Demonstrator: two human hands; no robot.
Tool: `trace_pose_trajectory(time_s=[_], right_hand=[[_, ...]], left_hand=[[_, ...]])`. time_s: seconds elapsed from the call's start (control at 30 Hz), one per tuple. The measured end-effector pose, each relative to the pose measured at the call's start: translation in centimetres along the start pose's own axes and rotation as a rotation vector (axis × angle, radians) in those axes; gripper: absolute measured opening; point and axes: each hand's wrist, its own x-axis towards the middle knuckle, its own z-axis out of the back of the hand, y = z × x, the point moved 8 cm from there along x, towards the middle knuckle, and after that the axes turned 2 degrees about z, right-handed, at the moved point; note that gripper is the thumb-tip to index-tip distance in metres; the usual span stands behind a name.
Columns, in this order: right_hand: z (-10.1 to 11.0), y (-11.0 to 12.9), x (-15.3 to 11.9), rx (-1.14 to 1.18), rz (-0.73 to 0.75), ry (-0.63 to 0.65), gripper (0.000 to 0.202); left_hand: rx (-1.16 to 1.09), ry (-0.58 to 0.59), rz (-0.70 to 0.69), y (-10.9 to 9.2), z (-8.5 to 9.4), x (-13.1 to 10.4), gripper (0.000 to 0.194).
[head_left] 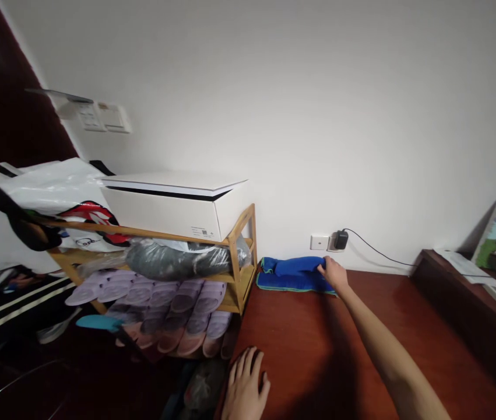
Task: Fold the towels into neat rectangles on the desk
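A folded blue cloth [295, 283] with a green edge lies at the back of the reddish-brown wooden tabletop [291, 338], against the wall. My right hand [334, 273] reaches out to it, with the fingers closed on the right end of its upper fold. At the table's front left edge, my left hand [246, 379] rests flat on the wood, fingers stretched out and holding nothing.
Left of the table stands a wooden shoe rack [241, 286] with a white box [173, 204] on top and several purple slippers [186, 294] below. A black plug adapter [341, 239] sits in the wall socket, its cord running right towards a raised ledge [457, 297].
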Motion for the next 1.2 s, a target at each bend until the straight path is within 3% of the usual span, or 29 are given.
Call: trace_pose_trajectory(time_s=[0.1,0.17,0.27,0.37,0.4,0.47,0.6,0.73,0.83,0.97,1.07,1.2], right_hand=[[3.3,-2.9,-5.1,0.190,-0.109,-0.047,0.043],[3.0,-5.2,-11.0,0.384,-0.167,-0.067,0.043],[-1.8,-7.0,-21.3,0.818,-0.213,-0.012,0.057],[-8.7,-6.0,-30.4,1.232,-0.335,0.208,0.084],[-9.9,-5.3,-32.5,1.308,-0.345,0.217,0.090],[-10.5,-4.4,-35.1,1.364,-0.299,0.119,0.093],[-8.4,-3.8,-37.2,1.298,-0.203,-0.168,0.077],[-7.1,-3.3,-37.9,1.265,-0.169,-0.304,0.066],[-6.5,-2.6,-38.1,1.278,-0.134,-0.318,0.054],[-5.3,-2.2,-38.2,1.342,-0.155,-0.336,0.049],[-4.3,-1.9,-38.5,1.432,-0.163,-0.309,0.051],[-2.1,-1.6,-39.1,1.487,-0.150,-0.278,0.058]], left_hand=[[0.029,0.001,-0.027,-0.6,0.7,0.4,0.051],[0.046,-0.007,-0.050,-0.9,0.9,0.8,0.049],[0.050,-0.033,-0.072,-1.4,1.2,1.4,0.046],[0.042,-0.043,-0.090,-2.0,1.6,2.1,0.044],[0.035,-0.043,-0.097,-2.3,1.9,2.3,0.043],[0.006,-0.049,-0.105,-2.7,2.8,2.7,0.041],[-0.168,-0.025,-0.117,-4.3,5.0,2.8,0.033],[-0.330,0.078,-0.190,-9.5,5.2,1.3,0.032],[-0.591,0.233,-0.163,-14.6,3.0,-1.2,0.034],[-1.089,0.430,0.102,-18.6,-0.2,-4.8,0.052],[-1.240,0.406,0.201,-19.2,0.3,-6.2,0.064],[-1.280,0.460,0.177,-20.1,3.2,-6.7,0.072]])
